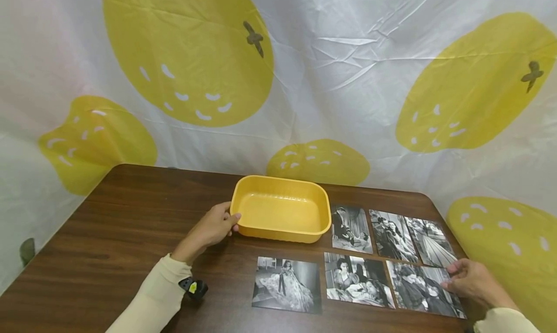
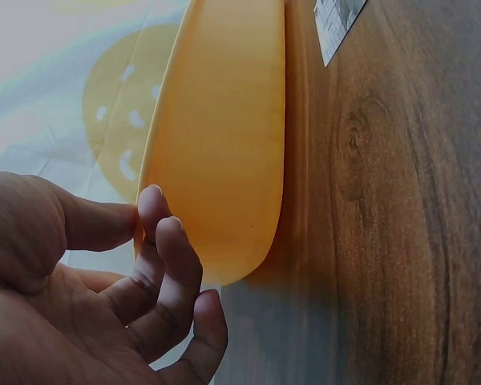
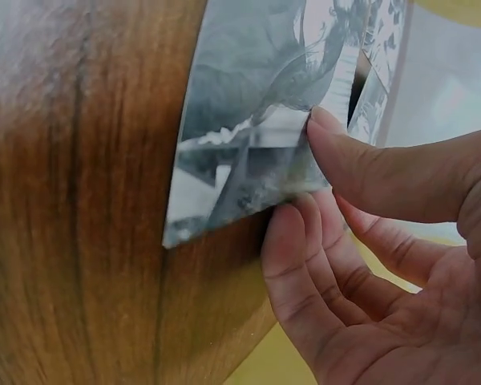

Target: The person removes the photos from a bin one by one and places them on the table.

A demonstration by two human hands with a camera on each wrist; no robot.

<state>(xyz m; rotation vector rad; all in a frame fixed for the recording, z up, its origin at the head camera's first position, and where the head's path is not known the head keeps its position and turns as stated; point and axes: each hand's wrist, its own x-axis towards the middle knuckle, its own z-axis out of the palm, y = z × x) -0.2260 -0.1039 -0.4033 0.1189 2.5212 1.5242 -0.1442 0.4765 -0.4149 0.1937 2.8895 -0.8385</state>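
A yellow plastic tub (image 1: pixel 283 235) stands on the table at the back middle, its inside bare. My left hand (image 1: pixel 215 225) pinches the tub's left rim between thumb and fingers, seen closely in the left wrist view. At the right, my right hand (image 1: pixel 472 280) holds the right edge of a black-and-white photo (image 1: pixel 417 287) of figures in dark clothes. In the right wrist view the thumb lies on top of this photo (image 3: pixel 248 104), with the fingers at its edge and partly under it.
Beside the held photo lie a photo of two people (image 1: pixel 359 280) and one of a wide gown (image 1: pixel 287 284). Behind them, three more photos (image 1: pixel 393 234) form a row right of the tub. The brown wooden table (image 1: pixel 130 217) meets a white curtain (image 1: pixel 330 81) with yellow fruit prints.
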